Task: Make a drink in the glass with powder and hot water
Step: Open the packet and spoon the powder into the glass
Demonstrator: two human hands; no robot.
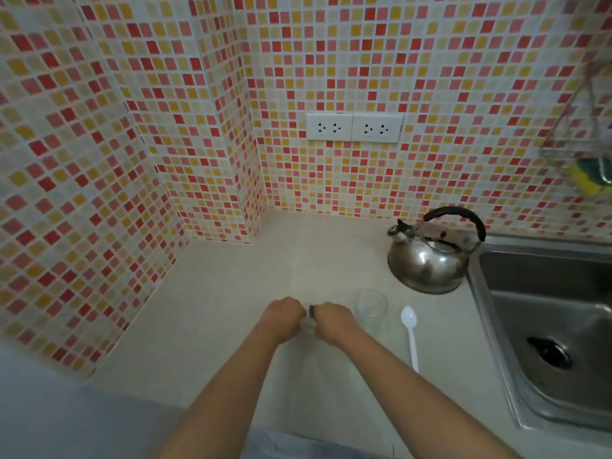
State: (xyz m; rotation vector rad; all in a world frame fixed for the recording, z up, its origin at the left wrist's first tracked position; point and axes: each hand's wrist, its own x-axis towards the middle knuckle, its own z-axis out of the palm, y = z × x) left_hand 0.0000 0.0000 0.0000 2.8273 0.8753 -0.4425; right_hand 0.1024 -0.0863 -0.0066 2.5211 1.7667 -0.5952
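Note:
A clear empty glass (371,307) stands on the pale counter (212,313). Right of it lies a white plastic spoon (410,332), bowl pointing away from me. A steel kettle (430,256) with a black handle sits behind them, by the sink. My left hand (285,318) and my right hand (332,321) meet just left of the glass, fingers closed together on a small dark thing (312,311), mostly hidden between them; it looks like a sachet, but I cannot be sure.
A steel sink (543,319) fills the right side, its rim close to the kettle. Two wall sockets (354,127) sit above the counter. A wire basket with a yellow-green sponge (589,177) hangs at the right. Tiled walls close the left and back.

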